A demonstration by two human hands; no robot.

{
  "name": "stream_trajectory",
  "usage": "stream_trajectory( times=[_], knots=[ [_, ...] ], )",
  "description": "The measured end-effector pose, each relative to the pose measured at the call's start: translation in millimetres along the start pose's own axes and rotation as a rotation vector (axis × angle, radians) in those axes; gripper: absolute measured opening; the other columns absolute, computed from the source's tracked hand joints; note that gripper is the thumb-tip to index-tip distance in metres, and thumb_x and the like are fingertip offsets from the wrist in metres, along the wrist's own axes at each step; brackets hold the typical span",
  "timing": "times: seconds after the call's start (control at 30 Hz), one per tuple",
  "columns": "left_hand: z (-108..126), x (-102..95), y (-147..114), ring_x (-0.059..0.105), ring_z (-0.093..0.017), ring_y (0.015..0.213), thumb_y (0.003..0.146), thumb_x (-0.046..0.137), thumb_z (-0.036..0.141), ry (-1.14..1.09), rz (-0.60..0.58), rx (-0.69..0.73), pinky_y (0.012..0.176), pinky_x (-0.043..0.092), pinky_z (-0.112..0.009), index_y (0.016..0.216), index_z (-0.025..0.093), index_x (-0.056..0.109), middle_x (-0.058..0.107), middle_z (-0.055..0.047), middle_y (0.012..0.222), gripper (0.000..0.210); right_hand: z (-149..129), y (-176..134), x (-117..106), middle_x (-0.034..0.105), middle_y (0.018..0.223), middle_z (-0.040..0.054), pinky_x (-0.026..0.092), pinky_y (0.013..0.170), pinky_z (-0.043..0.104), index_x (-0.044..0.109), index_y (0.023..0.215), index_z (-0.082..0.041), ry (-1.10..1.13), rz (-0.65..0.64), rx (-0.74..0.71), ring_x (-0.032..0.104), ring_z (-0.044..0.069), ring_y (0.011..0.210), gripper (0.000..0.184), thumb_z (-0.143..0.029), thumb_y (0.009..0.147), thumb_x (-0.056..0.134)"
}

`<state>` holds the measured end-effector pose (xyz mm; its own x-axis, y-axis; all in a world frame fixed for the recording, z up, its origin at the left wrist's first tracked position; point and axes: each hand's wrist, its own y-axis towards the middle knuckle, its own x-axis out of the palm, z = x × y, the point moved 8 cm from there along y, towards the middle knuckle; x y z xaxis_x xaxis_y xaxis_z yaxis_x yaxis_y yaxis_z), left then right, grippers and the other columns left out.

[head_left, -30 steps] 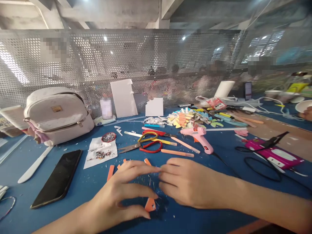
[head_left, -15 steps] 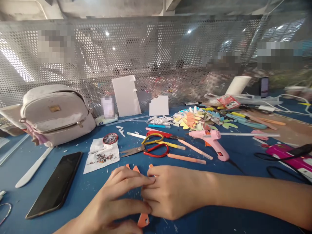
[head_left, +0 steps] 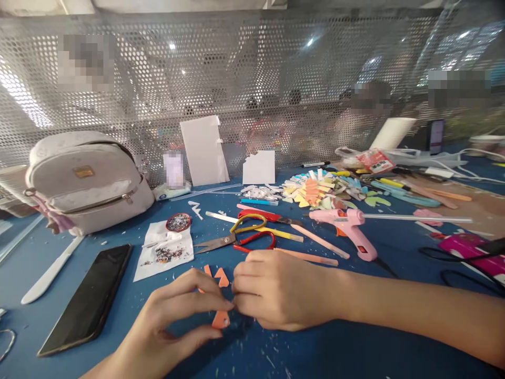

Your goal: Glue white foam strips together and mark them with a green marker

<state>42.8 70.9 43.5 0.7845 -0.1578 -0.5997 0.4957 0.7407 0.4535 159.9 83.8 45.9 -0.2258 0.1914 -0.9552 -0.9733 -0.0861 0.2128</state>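
Note:
My left hand (head_left: 177, 318) is curled low in the middle, its thumb and fingertips around a small orange cut piece (head_left: 220, 319) with a pale round spot on it. My right hand (head_left: 278, 289) is closed like a fist against the left fingertips; whatever its fingers hold is hidden. Just beyond the left fingers, more orange pieces (head_left: 223, 277) lie on the blue table. Scissors (head_left: 221, 241) with one yellow and one red handle loop lie past the hands. Several markers (head_left: 321, 242) lie beside them, the nearest partly behind my right hand.
A pink glue gun (head_left: 353, 231) with a long glue stick lies at right, near a heap of coloured scraps (head_left: 315, 189). On the left are a black phone (head_left: 87, 300), a white plastic knife (head_left: 53, 271) and a pale backpack (head_left: 89, 184). A paper (head_left: 163, 252) holds dark bits.
Both hands have drawn slightly apart, the right rising a little and the left fingers opening from over it. More of the orange pieces now shows. The view has tilted down slightly.

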Motion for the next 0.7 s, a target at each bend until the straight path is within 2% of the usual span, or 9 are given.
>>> stream_trajectory(
  times=[0.1, 0.2, 0.33, 0.43, 0.53, 0.6, 0.7],
  knots=[
    [-6, -5.4, 0, 0.065, -0.010, 0.079, 0.088, 0.067, 0.016, 0.104, 0.049, -0.059, 0.073, 0.052, -0.017, 0.113, 0.031, 0.065, 0.066, 0.002, 0.091, 0.029, 12, -4, -3, 0.066, 0.093, 0.0058, 0.041, 0.074, 0.031, 0.063, 0.094, -0.015, 0.068, -0.011, 0.120, 0.055, 0.019, 0.086, 0.014, -0.020, 0.094, 0.050],
    [-12, -5.4, -6, 0.064, -0.011, 0.078, 0.090, 0.064, 0.020, 0.205, -0.040, -0.073, 0.073, 0.052, -0.018, 0.113, 0.030, 0.064, 0.065, 0.001, 0.091, 0.024, 16, -11, -3, 0.066, 0.094, 0.0064, 0.041, 0.077, 0.030, 0.063, 0.096, -0.014, 0.123, -0.010, 0.170, 0.055, 0.018, 0.088, 0.016, -0.017, 0.095, 0.047],
    [-10, -4.3, -22, 0.062, -0.016, 0.073, 0.094, 0.058, 0.034, 0.426, -0.164, 0.040, 0.066, 0.051, -0.023, 0.102, 0.025, 0.064, 0.064, -0.002, 0.086, 0.014, 18, -22, -1, 0.066, 0.095, 0.0064, 0.040, 0.076, 0.031, 0.064, 0.097, -0.014, 0.144, -0.014, 0.206, 0.056, 0.019, 0.089, 0.020, -0.015, 0.095, 0.044],
    [-5, 3.0, -34, 0.058, -0.018, 0.065, 0.096, 0.051, 0.042, 0.596, -0.226, 0.142, 0.056, 0.048, -0.027, 0.091, 0.021, 0.063, 0.063, -0.004, 0.079, 0.024, 20, -27, 2, 0.066, 0.093, 0.0057, 0.040, 0.076, 0.032, 0.064, 0.095, -0.014, 0.160, -0.027, 0.242, 0.055, 0.019, 0.086, 0.021, -0.014, 0.095, 0.043],
    [-9, 12.9, -39, 0.055, -0.020, 0.063, 0.098, 0.042, 0.046, 0.628, -0.262, 0.139, 0.053, 0.045, -0.030, 0.086, 0.020, 0.061, 0.061, -0.005, 0.077, 0.034, 25, -26, 5, 0.066, 0.092, 0.0051, 0.041, 0.077, 0.032, 0.063, 0.094, -0.015, 0.211, -0.024, 0.310, 0.054, 0.018, 0.084, 0.020, -0.014, 0.096, 0.043],
    [-14, 19.5, -40, 0.056, -0.021, 0.066, 0.096, 0.047, 0.048, 0.611, -0.289, 0.106, 0.056, 0.045, -0.031, 0.092, 0.021, 0.062, 0.062, -0.006, 0.081, 0.032, 31, -24, 8, 0.067, 0.093, 0.0047, 0.042, 0.079, 0.032, 0.063, 0.097, -0.016, 0.281, -0.021, 0.393, 0.055, 0.018, 0.086, 0.018, -0.016, 0.097, 0.045],
    [-19, 26.4, -36, 0.061, -0.023, 0.075, 0.088, 0.065, 0.045, 0.564, -0.319, 0.067, 0.068, 0.049, -0.036, 0.102, 0.023, 0.062, 0.063, -0.005, 0.090, 0.026, 41, -19, 18, 0.067, 0.101, 0.0053, 0.044, 0.084, 0.033, 0.062, 0.109, -0.017, 0.381, -0.043, 0.537, 0.058, 0.020, 0.095, 0.016, -0.026, 0.097, 0.054]
  ],
)
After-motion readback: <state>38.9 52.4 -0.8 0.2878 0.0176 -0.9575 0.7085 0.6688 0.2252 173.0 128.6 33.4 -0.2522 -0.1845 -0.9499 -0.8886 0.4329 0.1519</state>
